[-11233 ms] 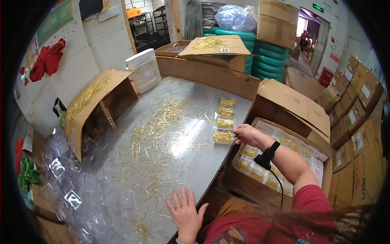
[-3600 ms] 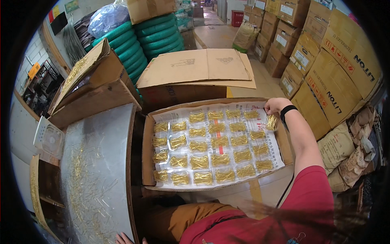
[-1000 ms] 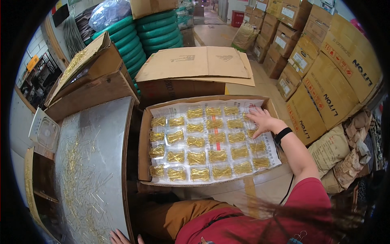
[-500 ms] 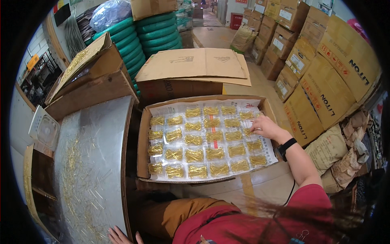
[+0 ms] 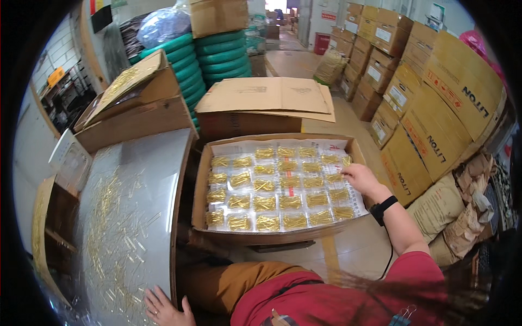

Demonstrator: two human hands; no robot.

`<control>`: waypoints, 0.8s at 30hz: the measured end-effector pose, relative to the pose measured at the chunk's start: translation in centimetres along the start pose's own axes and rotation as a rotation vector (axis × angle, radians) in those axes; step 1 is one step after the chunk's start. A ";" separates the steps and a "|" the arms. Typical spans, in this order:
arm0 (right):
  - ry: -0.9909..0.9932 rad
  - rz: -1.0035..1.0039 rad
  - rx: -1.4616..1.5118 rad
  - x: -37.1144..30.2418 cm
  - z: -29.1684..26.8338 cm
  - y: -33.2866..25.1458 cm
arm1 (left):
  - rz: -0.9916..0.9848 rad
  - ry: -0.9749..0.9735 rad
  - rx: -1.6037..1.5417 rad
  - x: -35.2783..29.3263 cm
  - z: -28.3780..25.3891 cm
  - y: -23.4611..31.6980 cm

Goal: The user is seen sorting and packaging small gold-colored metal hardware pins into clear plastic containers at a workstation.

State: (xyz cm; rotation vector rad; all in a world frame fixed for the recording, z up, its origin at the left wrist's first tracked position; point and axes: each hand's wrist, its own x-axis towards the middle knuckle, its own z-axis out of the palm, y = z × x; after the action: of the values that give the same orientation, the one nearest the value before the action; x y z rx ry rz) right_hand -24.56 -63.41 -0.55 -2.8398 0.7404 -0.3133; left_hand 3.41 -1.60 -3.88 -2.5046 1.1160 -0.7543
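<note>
1. The clear packets of gold pins [image 5: 290, 202] lie flat in rows inside the cardboard box [image 5: 277, 237], over printed paper [image 5: 242, 148]; the spacing probably keeps the layer even.
2. The right hand [image 5: 357, 177] reaches over the box's right side, thumb and fingertips drawn together beside an end packet [image 5: 346, 161] (whether they clamp it, I cannot tell).
3. The left hand [image 5: 165, 308] rests on the tabletop [image 5: 157, 163] near its edge, fingers and thumb apart, perhaps steadying the body; loose gold pins [image 5: 103, 212] scatter beyond it.
4. Paper shows between the outer packets and the right wall, leaving slim room there; elsewhere neighbours sit close.
5. A dark gap parts tabletop and box; flat cardboard [image 5: 261, 92] stands just behind the far wall.
</note>
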 end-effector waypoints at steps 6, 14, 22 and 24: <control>0.142 0.053 0.477 6.7 0.5 -9.0 | -0.569 -0.294 -0.321 3.5 -6.3 3.6; -0.278 -0.437 0.956 14.5 8.5 -34.5 | -0.589 -0.200 -0.353 2.8 -6.6 3.8; -0.119 -1.282 0.541 5.2 8.7 -50.3 | -0.610 0.320 -0.670 -0.6 -8.8 3.8; -0.173 -1.299 0.586 3.4 9.5 -51.1 | -0.710 0.309 -0.550 -4.5 -9.9 4.1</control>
State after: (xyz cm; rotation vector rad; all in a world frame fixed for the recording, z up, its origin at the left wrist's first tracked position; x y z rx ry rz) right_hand 4.11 -20.06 2.89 -2.2812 -1.1175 -0.3404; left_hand -7.24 -1.47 0.80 -3.4067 0.5211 -1.1665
